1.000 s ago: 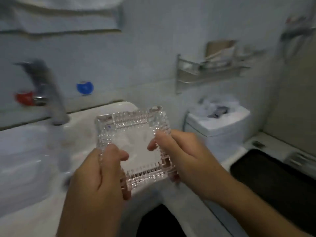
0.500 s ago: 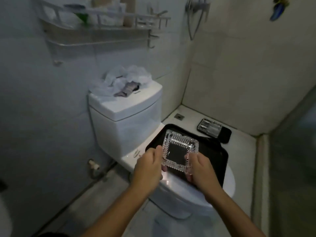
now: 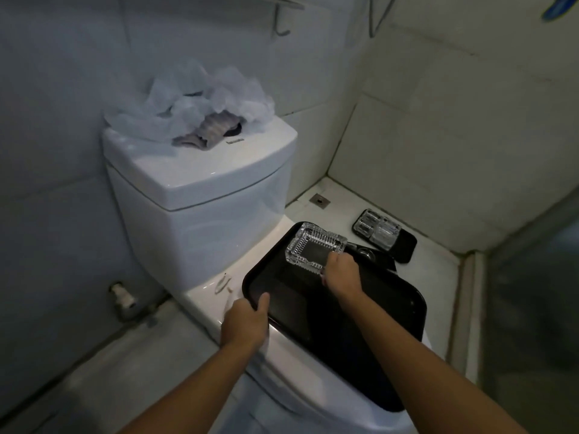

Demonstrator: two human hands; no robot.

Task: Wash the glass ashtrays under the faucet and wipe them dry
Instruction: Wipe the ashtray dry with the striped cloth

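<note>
A square cut-glass ashtray (image 3: 308, 245) is at the far corner of a black tray (image 3: 382, 305) that lies on the closed toilet lid. My right hand (image 3: 341, 272) grips the ashtray's near right edge. My left hand (image 3: 246, 321) holds the tray's near left rim, thumb on top. On the floor behind, a smaller black tray (image 3: 405, 247) carries more glass ashtrays (image 3: 377, 228). The sink and faucet are out of view.
The white toilet tank (image 3: 200, 186) stands to the left, with crumpled white plastic (image 3: 206, 95) and a grey cloth (image 3: 208, 131) on its lid. A floor drain (image 3: 319, 200) sits by the tiled corner. A pipe valve (image 3: 122, 294) sticks out low on the left wall.
I turned from the sink to the toilet. The ashtray went from both hands down onto the black tray's far corner. My left hand let go of it and took the tray's rim.
</note>
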